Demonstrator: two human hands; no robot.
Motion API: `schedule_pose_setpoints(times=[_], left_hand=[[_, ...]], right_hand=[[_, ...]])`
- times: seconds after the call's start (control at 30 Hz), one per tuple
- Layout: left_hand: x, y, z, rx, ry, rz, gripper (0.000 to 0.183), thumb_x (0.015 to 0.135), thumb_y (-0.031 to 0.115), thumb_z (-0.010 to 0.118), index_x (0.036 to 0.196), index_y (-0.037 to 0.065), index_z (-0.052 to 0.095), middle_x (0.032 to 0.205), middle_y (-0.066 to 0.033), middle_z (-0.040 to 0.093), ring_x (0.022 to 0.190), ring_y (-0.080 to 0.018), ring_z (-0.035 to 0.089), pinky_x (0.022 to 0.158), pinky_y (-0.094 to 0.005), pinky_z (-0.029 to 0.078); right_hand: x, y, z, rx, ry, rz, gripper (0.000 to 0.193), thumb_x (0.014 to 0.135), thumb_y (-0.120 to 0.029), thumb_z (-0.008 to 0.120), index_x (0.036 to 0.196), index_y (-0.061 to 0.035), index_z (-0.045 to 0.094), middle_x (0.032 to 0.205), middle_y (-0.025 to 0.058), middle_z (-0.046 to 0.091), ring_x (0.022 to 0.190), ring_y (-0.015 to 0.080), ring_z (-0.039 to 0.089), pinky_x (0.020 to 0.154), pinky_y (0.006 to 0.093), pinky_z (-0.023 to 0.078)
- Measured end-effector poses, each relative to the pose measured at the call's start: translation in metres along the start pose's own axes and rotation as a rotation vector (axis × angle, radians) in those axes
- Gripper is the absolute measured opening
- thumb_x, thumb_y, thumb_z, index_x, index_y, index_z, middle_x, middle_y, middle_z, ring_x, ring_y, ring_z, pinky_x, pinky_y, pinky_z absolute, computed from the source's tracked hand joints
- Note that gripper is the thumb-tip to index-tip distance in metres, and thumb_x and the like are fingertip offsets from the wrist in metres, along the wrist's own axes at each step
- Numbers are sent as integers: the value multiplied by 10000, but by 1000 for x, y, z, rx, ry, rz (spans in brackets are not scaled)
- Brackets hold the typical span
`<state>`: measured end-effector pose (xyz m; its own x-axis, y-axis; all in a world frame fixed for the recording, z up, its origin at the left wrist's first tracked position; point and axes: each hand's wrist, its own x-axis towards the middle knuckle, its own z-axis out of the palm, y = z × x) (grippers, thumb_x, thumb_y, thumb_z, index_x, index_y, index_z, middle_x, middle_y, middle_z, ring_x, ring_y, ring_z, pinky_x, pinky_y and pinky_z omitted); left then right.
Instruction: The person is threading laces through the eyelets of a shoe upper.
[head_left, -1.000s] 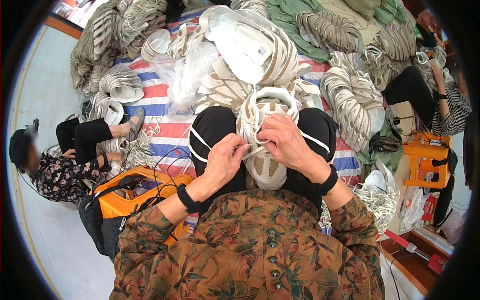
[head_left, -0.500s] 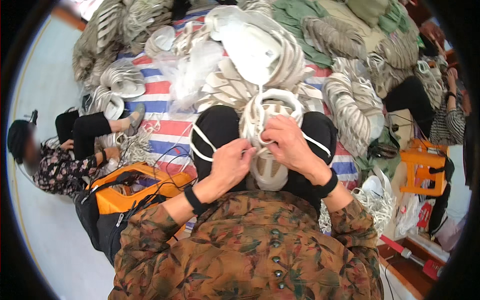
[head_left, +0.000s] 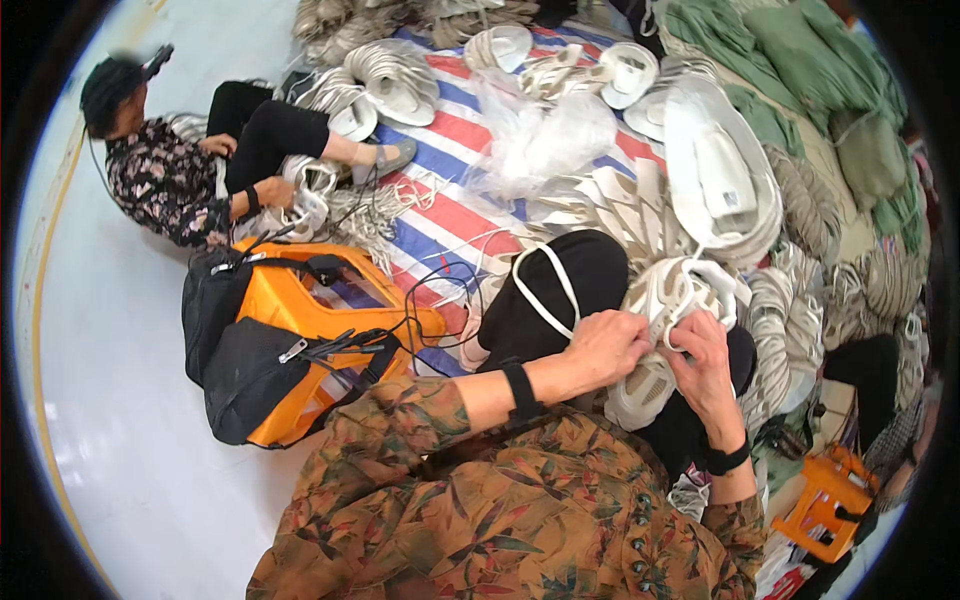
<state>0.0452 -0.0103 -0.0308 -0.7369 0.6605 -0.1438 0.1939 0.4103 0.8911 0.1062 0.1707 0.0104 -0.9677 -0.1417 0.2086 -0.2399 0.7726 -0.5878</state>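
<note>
A beige and white shoe upper (head_left: 640, 393) lies between my knees, toe toward me. White shoelace (head_left: 543, 262) loops over my left knee and runs to the shoe's eyelets. My left hand (head_left: 606, 346) is closed in a pinch on the lace at the left of the shoe's tongue area. At the right side, my right hand (head_left: 704, 365) has its fingers closed on the lace beside the eyelets. The fingers hide the exact eyelet being worked.
Stacks of shoe uppers (head_left: 392, 80) lie on the striped sheet (head_left: 470, 215), with a clear plastic bag (head_left: 545, 140). An orange stool (head_left: 300, 310) bearing a black bag (head_left: 265, 380) stands at left. Beyond it sits another person (head_left: 165, 185). A second orange stool (head_left: 825, 500) is at right.
The view has swung left, so the shoe and my hands appear further right. Both hands stay at the shoe; my right hand's fingers now point more upward along the lace.
</note>
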Motion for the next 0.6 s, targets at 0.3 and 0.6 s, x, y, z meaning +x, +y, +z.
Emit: schedule_pose_setpoints(times=[0.3, 0.6], left_hand=[[0, -7, 11, 338, 234, 313, 318, 799, 226, 729, 1031, 85, 564, 962, -109, 615, 861, -307, 665, 690, -445, 526], [24, 22, -30, 546, -172, 444, 643, 810, 265, 743, 1364, 186, 425, 1202, -157, 550, 1064, -331, 635, 792, -444, 550]], right_hand=[[6, -8, 9, -70, -65, 50, 191, 633, 0, 772, 729, -36, 611, 744, 56, 476, 762, 255, 502, 695, 363, 341], [-1, 11, 8, 27, -131, 43, 395, 720, -23, 731, 1079, -12, 568, 1000, 195, 586, 945, 393, 553, 822, 441, 440]])
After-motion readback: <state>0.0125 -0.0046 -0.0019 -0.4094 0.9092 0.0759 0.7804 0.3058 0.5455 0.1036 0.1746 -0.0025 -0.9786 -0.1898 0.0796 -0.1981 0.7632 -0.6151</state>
